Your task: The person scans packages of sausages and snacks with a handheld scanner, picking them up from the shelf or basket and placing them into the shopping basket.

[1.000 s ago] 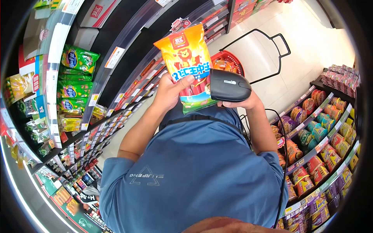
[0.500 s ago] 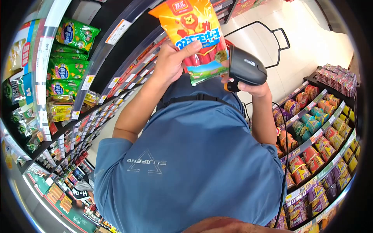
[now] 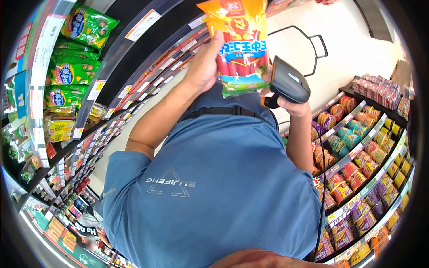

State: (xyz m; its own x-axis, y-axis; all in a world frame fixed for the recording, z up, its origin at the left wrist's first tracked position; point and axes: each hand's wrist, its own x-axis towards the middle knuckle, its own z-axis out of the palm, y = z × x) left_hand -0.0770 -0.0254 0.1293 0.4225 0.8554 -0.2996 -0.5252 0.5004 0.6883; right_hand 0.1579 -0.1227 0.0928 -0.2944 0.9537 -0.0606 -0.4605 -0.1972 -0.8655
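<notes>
My left hand [image 3: 204,67] grips the left edge of an orange and yellow bag of sausages [image 3: 243,67], with its thumb across the front. The bag shows a cartoon lion, blue and white lettering and red sausages behind a clear part. In my right hand [image 3: 296,108] is a black barcode scanner [image 3: 290,82] with an orange trigger area, its head close to the bag's lower right side. The fingers around the scanner's grip are partly hidden. A black cable [image 3: 322,178] runs down along my right side.
To the left, shelves hold green snack bags [image 3: 73,71] behind price rails [image 3: 143,24]. Tubs of instant noodles [image 3: 344,178] fill a rack on the right. A black-handled basket [image 3: 316,44] stands ahead on the pale floor. Another person [image 3: 91,223] is at lower left.
The sausage bag has shifted right in view and stands straighter, its front turned more toward me. The scanner has moved slightly right and down, still beside the bag.
</notes>
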